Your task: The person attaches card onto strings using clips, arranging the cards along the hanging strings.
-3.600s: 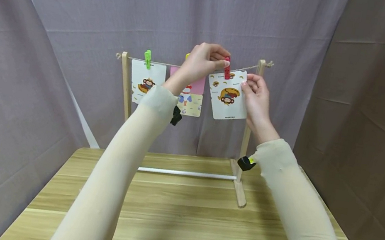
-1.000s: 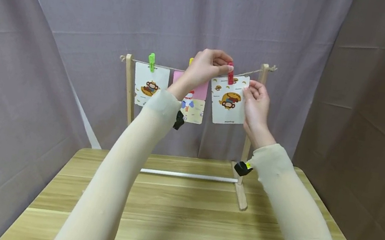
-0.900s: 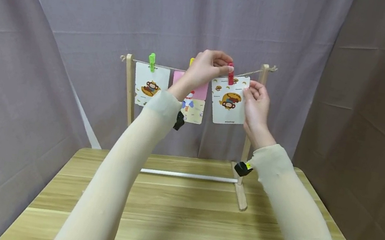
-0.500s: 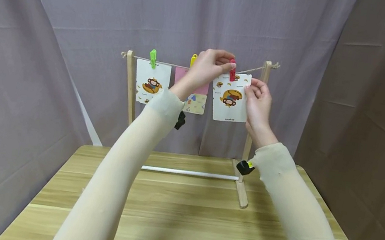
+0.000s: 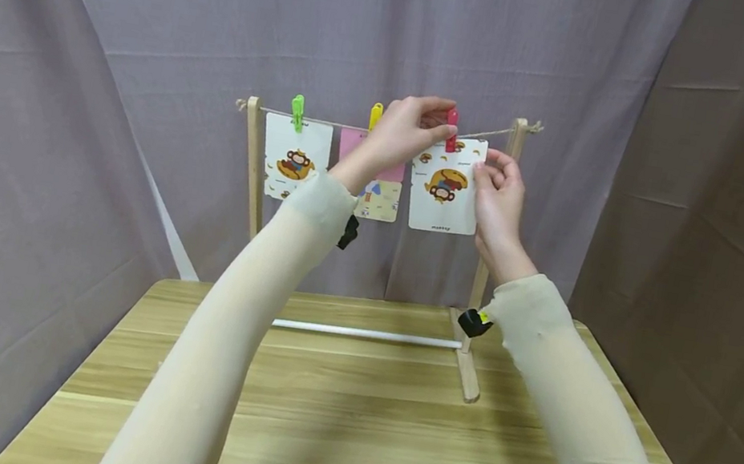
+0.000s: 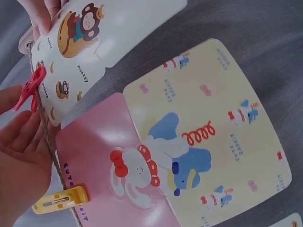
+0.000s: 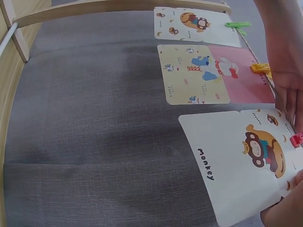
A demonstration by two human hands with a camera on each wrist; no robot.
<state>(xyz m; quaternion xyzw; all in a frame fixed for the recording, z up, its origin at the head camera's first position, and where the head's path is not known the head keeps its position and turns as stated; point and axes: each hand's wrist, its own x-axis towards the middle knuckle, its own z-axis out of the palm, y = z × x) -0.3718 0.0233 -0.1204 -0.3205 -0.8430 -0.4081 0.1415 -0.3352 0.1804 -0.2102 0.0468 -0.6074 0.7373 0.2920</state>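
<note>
My left hand [image 5: 403, 130] pinches a red clothespin [image 5: 452, 133] between thumb and fingers at the top of a white monkey card [image 5: 442, 215]. In the left wrist view, the red clothespin [image 6: 31, 89] sits across the twine [image 6: 51, 144] with its tip over the card's edge. On the card's right, my right hand [image 5: 498, 207] holds the upper edge between thumb and fingers. The monkey picture on this card is upside down in the head view. Part of the right hand is cut off in the right wrist view.
Left along the twine hang a pink and yellow rabbit card [image 5: 380, 199] under a yellow clothespin [image 5: 376, 116], and another monkey card [image 5: 294, 145] under a green clothespin [image 5: 297, 113]. A wooden frame [image 5: 480, 290] with a white lower bar [image 5: 370, 334] stands on the table [image 5: 342, 422].
The monkey card has turned from tilted to nearly straight. Both hands keep their grips on clothespin and card, and have shifted slightly right in the view, as has the whole frame.
</note>
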